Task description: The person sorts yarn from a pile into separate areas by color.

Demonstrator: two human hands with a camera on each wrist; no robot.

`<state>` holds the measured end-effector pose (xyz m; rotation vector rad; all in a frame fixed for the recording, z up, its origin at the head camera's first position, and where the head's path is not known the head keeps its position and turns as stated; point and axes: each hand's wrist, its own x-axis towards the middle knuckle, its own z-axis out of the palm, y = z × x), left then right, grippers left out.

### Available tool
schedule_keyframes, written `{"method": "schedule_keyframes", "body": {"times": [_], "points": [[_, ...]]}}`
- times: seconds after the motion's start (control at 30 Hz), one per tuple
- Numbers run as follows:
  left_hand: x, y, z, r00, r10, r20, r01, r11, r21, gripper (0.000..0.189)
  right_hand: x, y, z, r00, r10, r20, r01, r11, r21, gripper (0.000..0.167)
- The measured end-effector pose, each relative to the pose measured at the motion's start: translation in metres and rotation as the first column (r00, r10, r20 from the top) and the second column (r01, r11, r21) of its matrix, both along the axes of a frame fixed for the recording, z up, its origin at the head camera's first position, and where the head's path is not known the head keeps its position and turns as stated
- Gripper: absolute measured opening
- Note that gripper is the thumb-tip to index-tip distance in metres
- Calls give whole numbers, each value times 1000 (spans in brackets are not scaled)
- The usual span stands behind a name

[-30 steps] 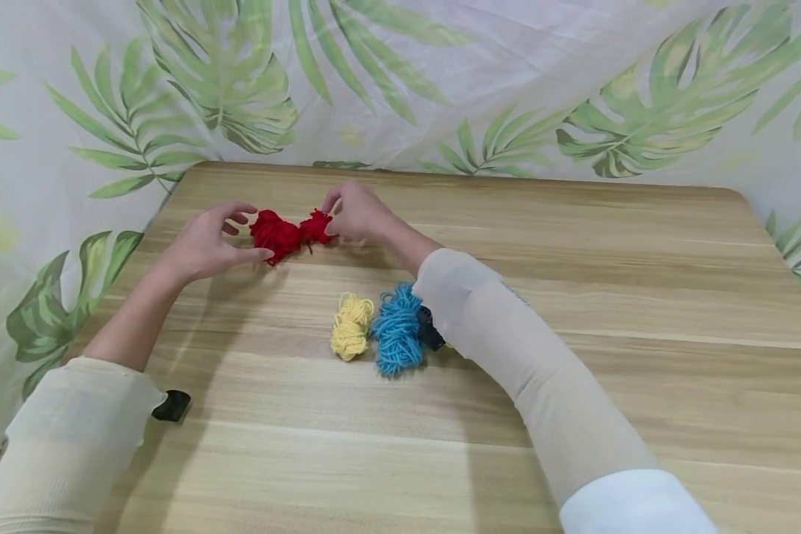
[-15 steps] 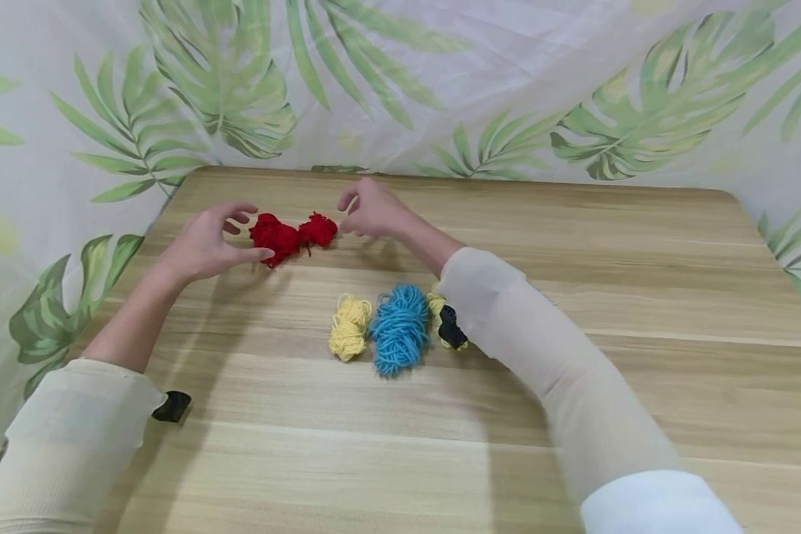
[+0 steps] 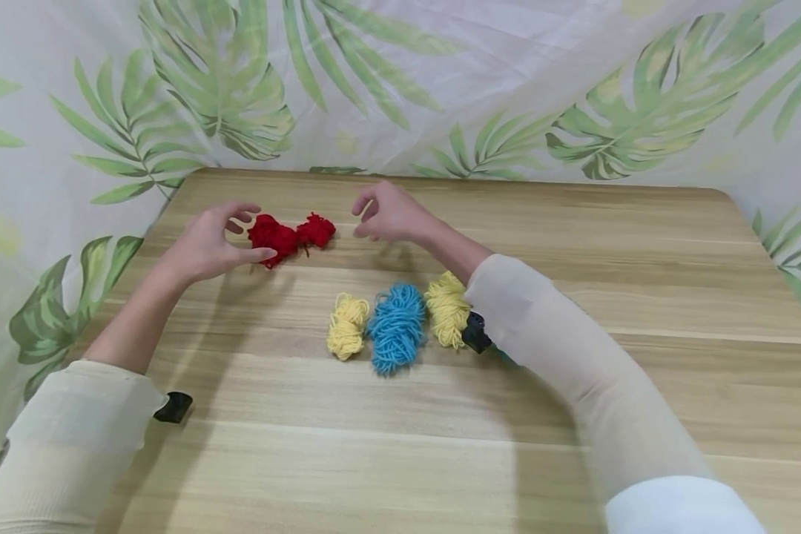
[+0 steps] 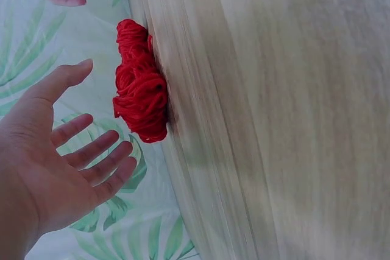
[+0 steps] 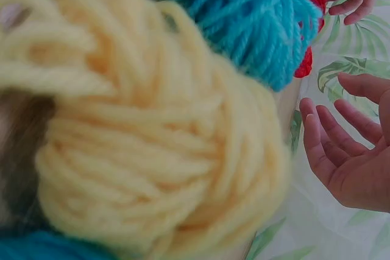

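Observation:
A red yarn bundle (image 3: 274, 237), narrow in the middle with a smaller lump at its right end, lies on the far left of the wooden table (image 3: 294, 445). My left hand (image 3: 203, 243) curves loosely around its left end; in the left wrist view the fingers are spread and apart from the yarn. To the right of the bundle, my right hand (image 3: 395, 215) hovers with relaxed fingers and holds nothing. Nearer the table's middle sit a small yellow yarn bundle (image 3: 347, 326), a larger blue yarn bundle (image 3: 397, 328) and a second yellow yarn bundle (image 3: 446, 308), partly hidden by my right sleeve.
A bit of another blue yarn bundle (image 5: 49, 248) shows in the right wrist view's lower corner. Black wrist cameras (image 3: 172, 407) stick out by both cuffs. A leaf-patterned cloth (image 3: 374, 89) hangs behind the table's far edge.
My right hand has let go of the red yarn bundle's right end and moved right, with its forearm uncovering the second yellow bundle. The left hand has stayed in place.

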<state>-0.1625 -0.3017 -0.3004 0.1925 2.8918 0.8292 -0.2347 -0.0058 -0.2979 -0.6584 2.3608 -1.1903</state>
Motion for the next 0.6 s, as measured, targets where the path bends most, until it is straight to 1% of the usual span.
{"method": "schedule_keyframes", "body": {"times": [0.2,0.37,0.5,0.6], "points": [[-2,4,-2,999,-23,-24,23,1000,6,77,3,9,2,1000,8,-8,-8,1000,18,36],[-1,11,-2,998,-40,-51,41,999,13,74,6,15,2,1000,25,-8,-25,999,31,35],[0,18,0,997,-43,-60,44,999,15,71,8,20,2,999,42,-16,-41,998,47,36],[-1,22,0,997,-47,-55,47,999,9,74,9,24,3,998,53,-34,-51,997,60,35]]}}
